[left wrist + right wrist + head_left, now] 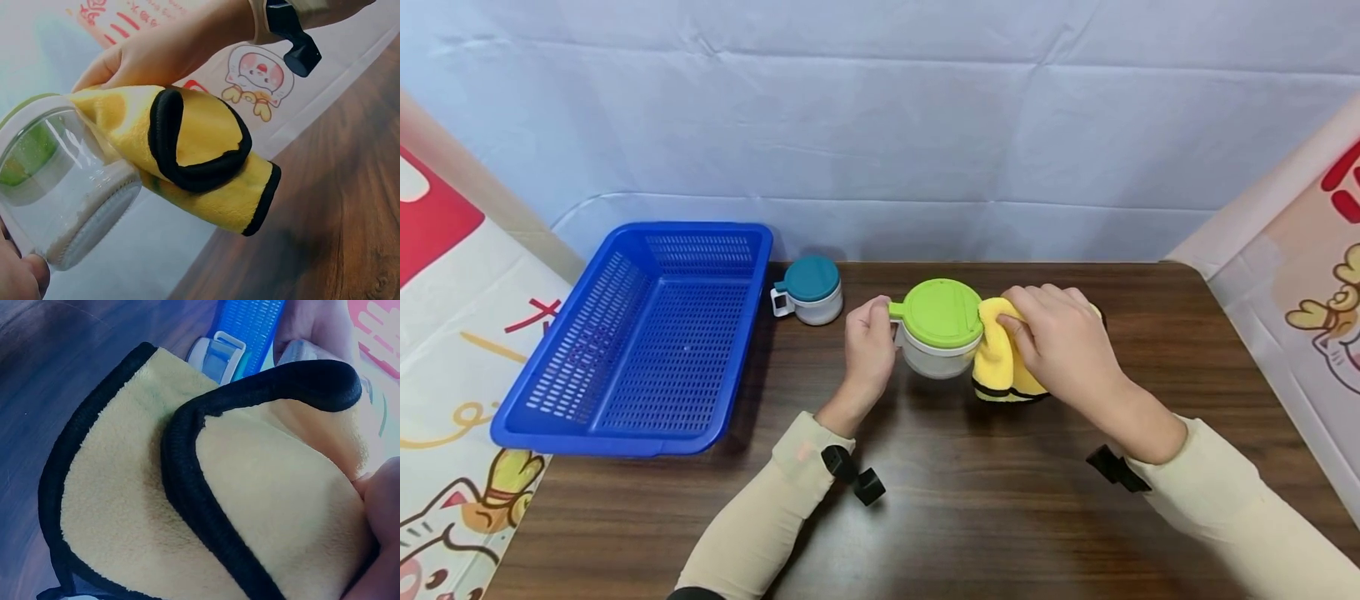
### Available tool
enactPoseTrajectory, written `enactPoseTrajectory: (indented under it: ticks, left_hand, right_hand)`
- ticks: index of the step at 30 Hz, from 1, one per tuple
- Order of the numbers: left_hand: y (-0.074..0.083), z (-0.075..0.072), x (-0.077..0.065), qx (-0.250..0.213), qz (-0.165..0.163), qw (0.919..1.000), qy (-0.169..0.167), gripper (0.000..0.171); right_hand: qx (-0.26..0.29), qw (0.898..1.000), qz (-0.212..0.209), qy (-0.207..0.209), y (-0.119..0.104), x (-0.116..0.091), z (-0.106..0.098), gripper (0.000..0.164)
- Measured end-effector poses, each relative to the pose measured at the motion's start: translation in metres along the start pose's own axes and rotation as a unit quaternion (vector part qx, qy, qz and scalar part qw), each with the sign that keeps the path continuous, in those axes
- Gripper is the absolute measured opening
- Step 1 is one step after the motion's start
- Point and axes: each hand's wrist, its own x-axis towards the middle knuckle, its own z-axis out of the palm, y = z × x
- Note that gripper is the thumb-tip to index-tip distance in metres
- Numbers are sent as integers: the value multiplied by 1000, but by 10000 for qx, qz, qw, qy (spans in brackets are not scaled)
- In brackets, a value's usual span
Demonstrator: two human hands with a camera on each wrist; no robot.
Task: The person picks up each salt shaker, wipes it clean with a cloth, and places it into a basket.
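A clear seasoning jar [940, 360] with a bright green lid [942, 312] is held up over the table. My left hand [869, 343] grips it by its handle on the left side. In my right hand [1063, 337] is a yellow cloth [1000, 354] with black edging, pinched between thumb and fingers. The cloth lies against the jar's right side, at the lid's edge. In the left wrist view, the jar's ribbed glass base [103, 215] is tilted and the cloth [212, 150] hangs beside it in folds. The cloth [137, 506] covers most of the right wrist view.
A blue plastic basket [741, 333] with slotted walls stands on the left of the brown wooden table [955, 517]. Between basket and green-lidded jar sits a second jar [820, 310] with a teal lid, its handle facing left. A pale cloth backdrop [880, 142] rises behind the table.
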Motion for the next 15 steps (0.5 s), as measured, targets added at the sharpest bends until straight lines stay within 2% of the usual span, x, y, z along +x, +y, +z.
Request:
enactPoseTrajectory:
  ticks: [5,15]
  left_hand:
    - [-1,0,1,-21,11,10000,21,41]
    - [-1,1,2,-161,91,9998,-36,39]
  right_hand:
    - [29,9999,109,-65,2,2,3,14]
    - [-107,9991,415,67,8,6,5,14]
